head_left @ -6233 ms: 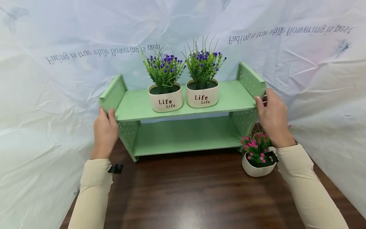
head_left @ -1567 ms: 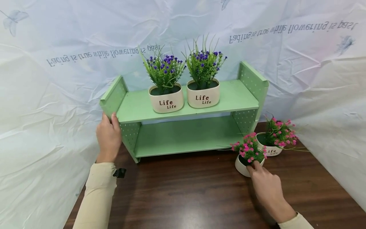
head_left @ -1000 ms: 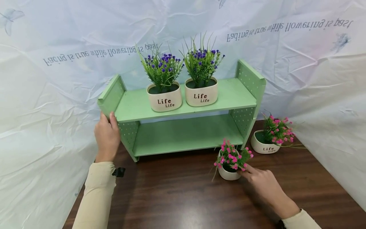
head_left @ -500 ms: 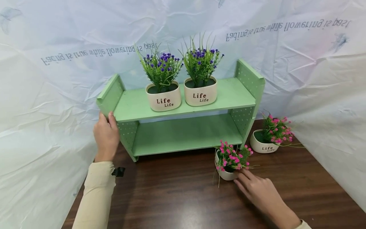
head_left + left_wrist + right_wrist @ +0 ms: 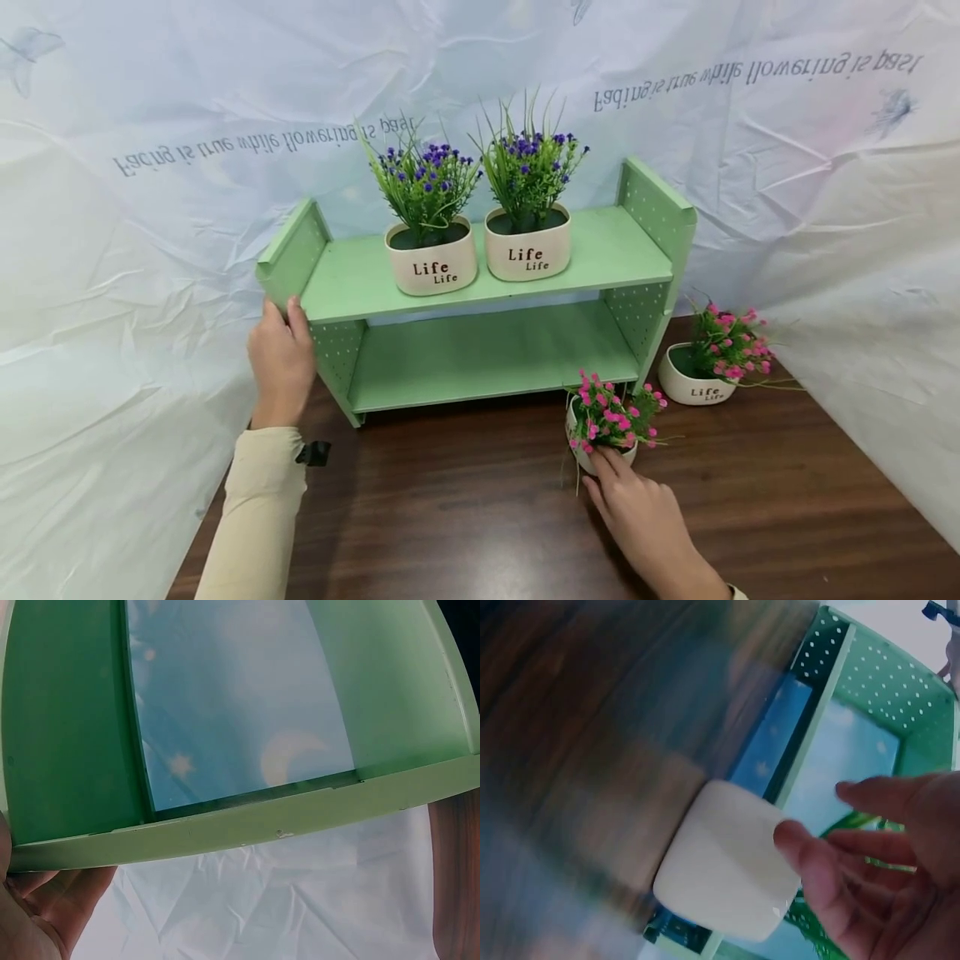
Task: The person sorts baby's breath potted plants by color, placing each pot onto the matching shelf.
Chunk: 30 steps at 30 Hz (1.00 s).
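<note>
My left hand [image 5: 282,358] grips the lower front edge of the upper left side panel of a green two-tier shelf [image 5: 487,354]. In the left wrist view, curled fingers [image 5: 71,896] show under the green edge. My right hand [image 5: 637,512] reaches over a white oval pot [image 5: 585,458] of pink artificial flowers, which stands on the table before the shelf's right front. Its fingertips touch the near rim. In the right wrist view, one fingertip lies against the pot wall [image 5: 724,862], while the thumb [image 5: 870,793] stands apart from it. Foliage partly hides the fingers.
Two "Life" pots with purple flowers, the left [image 5: 431,258] and the right [image 5: 527,243], stand on the upper tier. Another pink-flowered pot [image 5: 697,387] is right of the shelf. A printed cloth [image 5: 480,58] hangs behind and beside the brown wooden table [image 5: 450,500].
My right hand left the shelf's right side and shifted the pink-flowered pot leftward, turning it. In the last half second the hand moved from the pot's right side to its near rim. My left hand stays put.
</note>
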{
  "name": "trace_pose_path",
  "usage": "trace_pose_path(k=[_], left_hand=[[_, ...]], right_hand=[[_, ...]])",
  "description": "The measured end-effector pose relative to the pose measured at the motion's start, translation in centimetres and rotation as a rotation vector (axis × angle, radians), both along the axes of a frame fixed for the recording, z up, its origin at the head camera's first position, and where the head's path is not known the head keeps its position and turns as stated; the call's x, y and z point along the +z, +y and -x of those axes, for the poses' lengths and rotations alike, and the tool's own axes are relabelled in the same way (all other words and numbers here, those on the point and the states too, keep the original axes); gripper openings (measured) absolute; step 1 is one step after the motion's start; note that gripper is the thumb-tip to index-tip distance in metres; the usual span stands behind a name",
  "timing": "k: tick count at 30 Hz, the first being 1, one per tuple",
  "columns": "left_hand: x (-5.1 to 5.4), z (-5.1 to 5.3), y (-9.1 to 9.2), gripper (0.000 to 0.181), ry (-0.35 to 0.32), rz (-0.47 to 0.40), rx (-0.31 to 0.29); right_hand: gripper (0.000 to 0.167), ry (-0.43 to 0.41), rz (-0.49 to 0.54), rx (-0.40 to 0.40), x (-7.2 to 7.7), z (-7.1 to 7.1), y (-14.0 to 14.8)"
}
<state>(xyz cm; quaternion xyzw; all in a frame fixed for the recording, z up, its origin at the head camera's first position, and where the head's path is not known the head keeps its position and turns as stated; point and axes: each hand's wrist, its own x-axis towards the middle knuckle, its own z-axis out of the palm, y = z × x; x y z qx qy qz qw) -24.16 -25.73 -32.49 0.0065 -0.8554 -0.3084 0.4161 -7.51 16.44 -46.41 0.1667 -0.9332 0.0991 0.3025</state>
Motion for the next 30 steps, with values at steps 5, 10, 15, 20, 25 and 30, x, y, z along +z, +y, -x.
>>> trace_pose_path(k=[5, 10, 15, 20, 25, 30], left_hand=[[-0.2, 0.1, -0.1, 0.039, 0.018, 0.001, 0.013], [-0.1, 0.1, 0.1, 0.039, 0.017, 0.013, 0.016], [-0.2, 0.3, 0.2, 0.04, 0.01, 0.014, 0.006], [-0.3, 0.2, 0.2, 0.041, 0.015, 0.002, 0.01], [-0.4, 0.1, 0.2, 0.04, 0.023, 0.004, 0.018], [-0.4, 0.1, 0.2, 0.039, 0.025, 0.004, 0.013]], right_hand=[[0.021, 0.023, -0.022, -0.06, -0.8, 0.6, -0.8], [0.01, 0.117, -0.031, -0.133, -1.0, 1.5, -1.1], [0.01, 0.149, -0.019, -0.17, -1.0, 1.8, -0.9], [0.01, 0.078, -0.038, -0.11, -0.6, 1.9, 0.1], [0.013, 0.012, -0.021, -0.035, -0.6, 2.3, 2.4], [0.013, -0.007, 0.029, 0.064, -0.6, 3.6, 4.9]])
